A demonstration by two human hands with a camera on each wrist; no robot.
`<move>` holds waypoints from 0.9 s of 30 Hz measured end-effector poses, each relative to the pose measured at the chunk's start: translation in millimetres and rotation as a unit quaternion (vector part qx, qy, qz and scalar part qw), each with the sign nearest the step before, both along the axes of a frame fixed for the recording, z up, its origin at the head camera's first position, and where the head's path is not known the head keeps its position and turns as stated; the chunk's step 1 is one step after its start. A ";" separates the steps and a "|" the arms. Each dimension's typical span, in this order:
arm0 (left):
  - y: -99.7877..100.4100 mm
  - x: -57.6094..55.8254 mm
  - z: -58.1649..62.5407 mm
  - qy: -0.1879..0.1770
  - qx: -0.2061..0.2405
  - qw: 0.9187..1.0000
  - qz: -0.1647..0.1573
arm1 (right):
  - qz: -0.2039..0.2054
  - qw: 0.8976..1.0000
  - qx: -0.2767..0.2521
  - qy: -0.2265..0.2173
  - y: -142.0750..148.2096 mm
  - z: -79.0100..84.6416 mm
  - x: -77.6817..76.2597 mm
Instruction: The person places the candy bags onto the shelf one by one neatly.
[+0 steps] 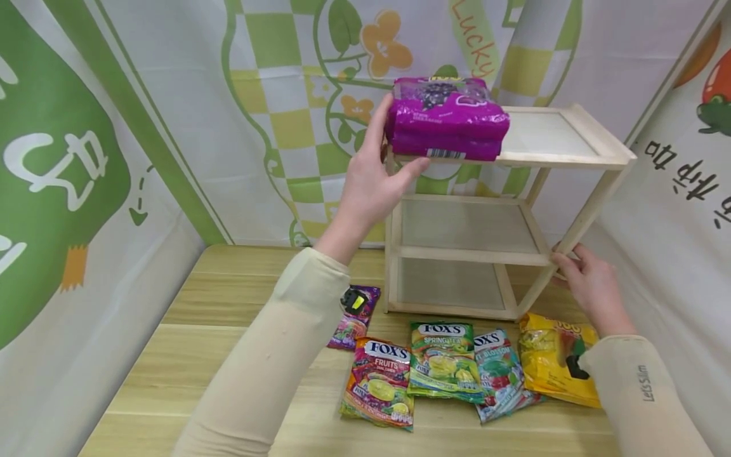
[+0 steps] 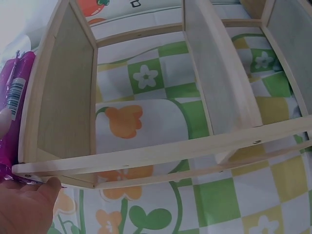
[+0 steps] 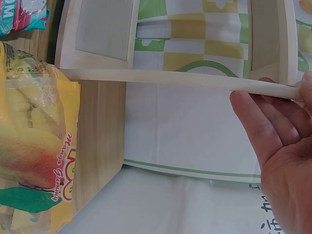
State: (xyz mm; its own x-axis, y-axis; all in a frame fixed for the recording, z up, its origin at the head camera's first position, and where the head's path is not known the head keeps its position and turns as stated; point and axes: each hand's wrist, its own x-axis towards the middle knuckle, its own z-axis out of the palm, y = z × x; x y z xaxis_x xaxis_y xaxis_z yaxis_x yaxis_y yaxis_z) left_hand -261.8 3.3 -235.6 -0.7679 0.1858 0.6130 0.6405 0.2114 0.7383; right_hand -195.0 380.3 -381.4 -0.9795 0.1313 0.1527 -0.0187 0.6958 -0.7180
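Note:
A purple grape candy bag lies flat on the left part of the top board of a three-tier wooden shelf rack. My left hand holds it at its left end, thumb along the lower front edge and fingers round the far side. In the left wrist view the bag's barcode side shows beside the top board. At the rack's right side, my right hand pinches an upright post near the middle tier, with thumb and fingers on opposite sides of the wood.
In front of the rack, on the wooden table, lie a purple bag, a red Fox's Fruits bag, a green Fox's Spring Tea bag, a pale blue Fox's bag and a yellow mango gummy bag. Printed curtains enclose the table.

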 end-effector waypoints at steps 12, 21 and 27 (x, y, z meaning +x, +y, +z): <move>-7.1 -5.4 -17.1 -0.059 0.009 0.997 -0.045 | 0.003 1.000 0.000 0.013 -0.7 0.3 -1.8; -15.9 1.8 -28.9 -0.122 -0.011 0.991 -0.044 | 0.005 1.000 -0.002 0.013 0.0 -1.9 -1.4; -18.8 2.4 -36.7 -0.125 -0.029 0.990 -0.053 | 0.000 1.000 0.003 0.005 -0.1 -1.1 -0.1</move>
